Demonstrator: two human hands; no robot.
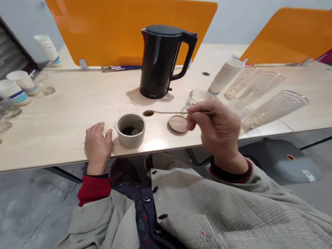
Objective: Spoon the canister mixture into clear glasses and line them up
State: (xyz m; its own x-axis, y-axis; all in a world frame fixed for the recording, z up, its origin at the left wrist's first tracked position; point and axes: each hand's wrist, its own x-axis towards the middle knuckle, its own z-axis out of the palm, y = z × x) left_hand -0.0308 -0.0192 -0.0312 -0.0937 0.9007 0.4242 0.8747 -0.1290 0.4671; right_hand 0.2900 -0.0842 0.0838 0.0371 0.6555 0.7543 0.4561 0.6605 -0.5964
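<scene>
My right hand [216, 128] pinches the thin handle of a spoon [164, 112], whose dark bowl end points left, above the table just beyond a grey cup. Dark loose bits lie in the bottom of this grey cup [132, 138] and cling to its inner wall. To the left of the cup, my left hand [98, 143] rests on the table with fingers spread, holding nothing. A round wooden lid [178, 124] lies beside my right hand. Behind that hand a ribbed glass jar [200, 95] with dark bits in it is partly hidden.
A black electric kettle [160, 62] stands at the back before an orange divider [105, 27]. Stacked paper cups [225, 77] and clear plastic cups [276, 109] lie on their sides at the right. More paper cups [11, 93] and clear cups stand at the left on the table [73, 111].
</scene>
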